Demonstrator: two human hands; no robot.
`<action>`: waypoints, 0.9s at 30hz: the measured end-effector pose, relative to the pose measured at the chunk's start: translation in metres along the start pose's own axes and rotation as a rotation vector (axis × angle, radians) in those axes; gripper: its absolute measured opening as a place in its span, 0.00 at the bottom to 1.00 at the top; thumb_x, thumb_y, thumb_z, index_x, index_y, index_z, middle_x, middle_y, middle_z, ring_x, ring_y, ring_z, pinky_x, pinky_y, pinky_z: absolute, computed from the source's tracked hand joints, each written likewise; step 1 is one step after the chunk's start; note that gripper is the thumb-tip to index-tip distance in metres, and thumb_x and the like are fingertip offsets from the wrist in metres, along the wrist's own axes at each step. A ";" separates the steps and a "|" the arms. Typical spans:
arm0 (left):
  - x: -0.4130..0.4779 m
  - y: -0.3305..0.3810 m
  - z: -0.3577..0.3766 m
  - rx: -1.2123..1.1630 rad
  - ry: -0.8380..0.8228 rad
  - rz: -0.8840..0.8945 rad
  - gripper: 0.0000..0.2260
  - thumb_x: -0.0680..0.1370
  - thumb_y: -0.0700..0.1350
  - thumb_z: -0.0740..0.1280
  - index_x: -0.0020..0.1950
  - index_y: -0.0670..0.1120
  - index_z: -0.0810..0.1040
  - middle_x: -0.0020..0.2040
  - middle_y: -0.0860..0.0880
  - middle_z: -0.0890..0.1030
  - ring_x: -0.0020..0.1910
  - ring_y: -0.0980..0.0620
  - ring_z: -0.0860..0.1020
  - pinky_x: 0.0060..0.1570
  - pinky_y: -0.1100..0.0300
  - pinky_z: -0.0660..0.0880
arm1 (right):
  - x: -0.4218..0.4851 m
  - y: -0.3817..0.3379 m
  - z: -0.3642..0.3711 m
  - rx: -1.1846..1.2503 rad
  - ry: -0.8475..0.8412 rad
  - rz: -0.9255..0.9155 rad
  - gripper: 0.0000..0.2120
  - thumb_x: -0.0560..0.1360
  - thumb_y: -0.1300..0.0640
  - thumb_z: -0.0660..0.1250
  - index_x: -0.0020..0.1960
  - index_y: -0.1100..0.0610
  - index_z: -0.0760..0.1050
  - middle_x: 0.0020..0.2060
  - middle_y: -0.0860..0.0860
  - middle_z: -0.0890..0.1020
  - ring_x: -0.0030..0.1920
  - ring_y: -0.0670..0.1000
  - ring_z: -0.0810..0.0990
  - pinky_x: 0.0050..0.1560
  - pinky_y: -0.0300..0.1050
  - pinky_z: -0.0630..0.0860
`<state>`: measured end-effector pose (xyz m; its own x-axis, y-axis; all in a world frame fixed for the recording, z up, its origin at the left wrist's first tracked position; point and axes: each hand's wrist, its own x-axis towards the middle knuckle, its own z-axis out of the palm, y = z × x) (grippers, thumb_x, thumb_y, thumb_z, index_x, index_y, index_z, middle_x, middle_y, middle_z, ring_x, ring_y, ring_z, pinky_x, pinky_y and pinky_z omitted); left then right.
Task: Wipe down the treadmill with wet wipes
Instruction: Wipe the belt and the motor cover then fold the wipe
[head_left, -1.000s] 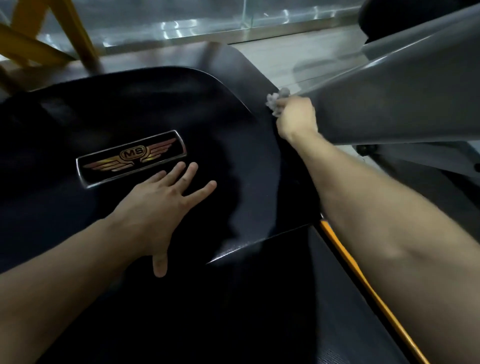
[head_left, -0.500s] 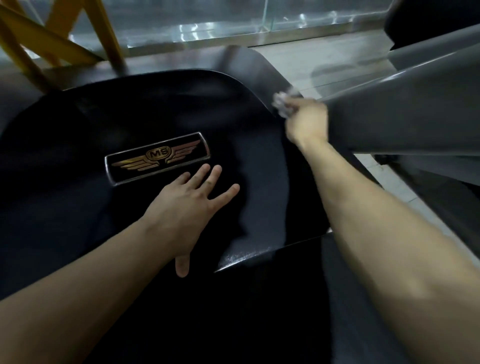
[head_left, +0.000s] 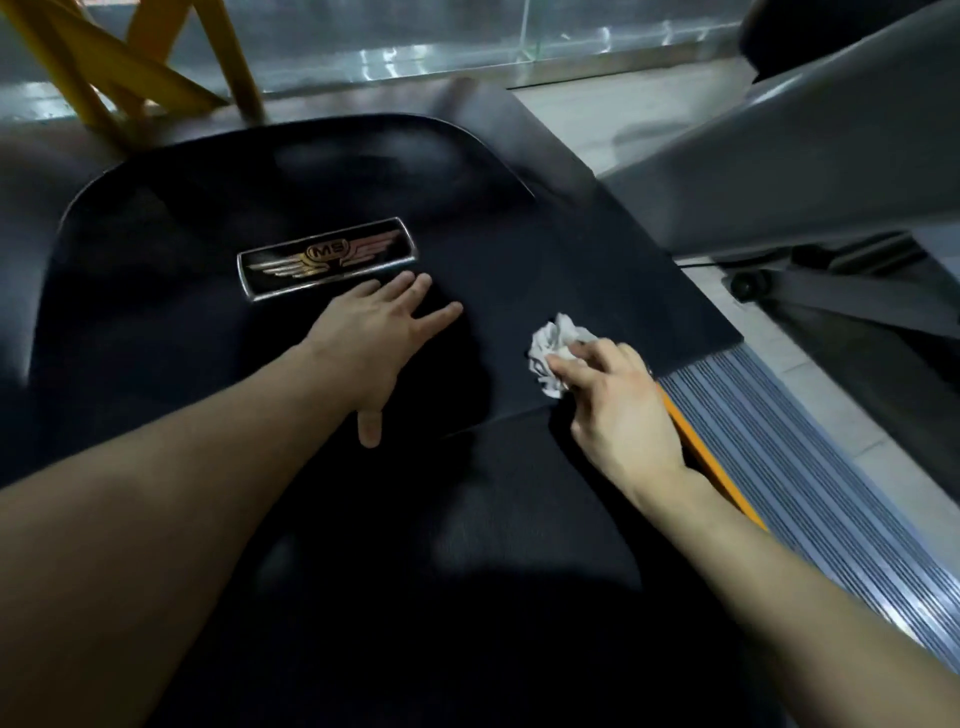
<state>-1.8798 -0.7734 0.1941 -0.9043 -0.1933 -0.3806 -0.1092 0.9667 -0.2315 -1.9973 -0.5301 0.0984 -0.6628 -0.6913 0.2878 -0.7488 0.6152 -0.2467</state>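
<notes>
Spreading across most of the view is the treadmill (head_left: 156, 322), whose hood (head_left: 493, 249) is a broad black shell with a glossy, faintly grained skin and a rounded far edge. Toward 6 o'clock the running belt (head_left: 467, 571) lies darker and matte, finely textured. At 2 o'clock a smooth grey upright (head_left: 831, 145) slants across the corner. At 4 o'clock a side rail (head_left: 810, 483) of grey metal runs in fine lengthwise ribs, with a narrow orange strip (head_left: 701, 457) along its inner edge. At 11 o'clock stand angled yellow bars (head_left: 104, 67), and behind them a glass panel (head_left: 415, 41) catches reflections. The left hand (head_left: 374, 332) lies flat on the hood at 9 o'clock from the centre, its grip apart, with straight fingers spread and the thumb pointing back toward the belt. At 11 o'clock from it, just beyond the fingertips, sits an oblong badge (head_left: 327, 257) with a chrome rim and gold wings on black. The right hand (head_left: 618, 410) is at 3 o'clock from the centre, its grip clamped on the wet wipe (head_left: 553, 353), a small white crumpled wad pinched between thumb and fingers. The wipe rests against the hood near its front edge, beside the rail.
</notes>
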 end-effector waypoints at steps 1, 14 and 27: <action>-0.009 0.003 0.002 -0.005 0.038 -0.018 0.79 0.48 0.62 0.87 0.86 0.57 0.38 0.87 0.43 0.43 0.86 0.46 0.44 0.84 0.48 0.52 | -0.006 0.007 -0.005 -0.020 -0.014 0.002 0.28 0.69 0.70 0.69 0.65 0.51 0.84 0.60 0.52 0.80 0.56 0.58 0.75 0.60 0.50 0.79; -0.242 -0.041 0.086 -0.277 0.446 -0.415 0.13 0.80 0.58 0.65 0.44 0.51 0.81 0.49 0.54 0.80 0.51 0.45 0.79 0.48 0.49 0.78 | 0.016 -0.160 -0.007 0.356 -0.273 -0.261 0.23 0.74 0.61 0.64 0.64 0.43 0.84 0.54 0.45 0.79 0.59 0.53 0.80 0.61 0.54 0.82; -0.332 -0.088 0.157 -0.489 0.105 -0.724 0.31 0.81 0.55 0.71 0.83 0.54 0.66 0.83 0.51 0.64 0.78 0.47 0.69 0.73 0.54 0.69 | 0.028 -0.353 0.020 0.347 -0.195 -0.905 0.19 0.74 0.65 0.68 0.62 0.51 0.85 0.60 0.53 0.80 0.58 0.57 0.75 0.59 0.53 0.79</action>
<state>-1.5053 -0.8206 0.1996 -0.5751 -0.7936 -0.1989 -0.8133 0.5808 0.0345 -1.7518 -0.7742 0.1753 0.1943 -0.9158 0.3515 -0.9135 -0.2995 -0.2754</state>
